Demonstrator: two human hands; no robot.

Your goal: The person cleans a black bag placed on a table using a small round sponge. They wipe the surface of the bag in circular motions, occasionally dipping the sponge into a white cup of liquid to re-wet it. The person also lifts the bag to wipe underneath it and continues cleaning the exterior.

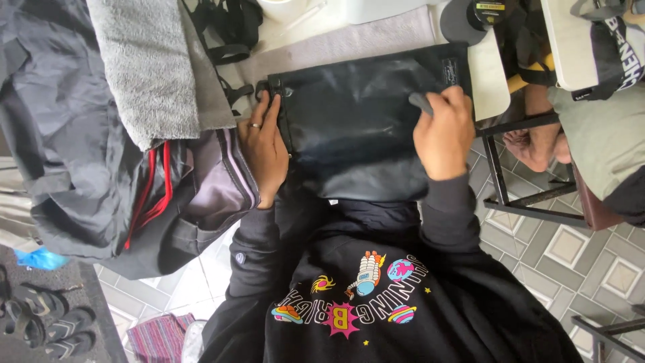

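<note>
Patterned grey tile floor [571,249], black metal chair frame [500,181], daylight from above.

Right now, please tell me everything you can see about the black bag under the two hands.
The black bag is flat and roughly rectangular, of smooth, slightly shiny fabric with soft creases. It lies on a pale cloth-covered surface, its near edge toward the person's dark sweatshirt. A black buckle sits at its far left corner and a small dark label near its far right corner. The left hand, wearing a ring, presses along its left edge; the right hand rests on its right side, gripping a small grey object.
</note>
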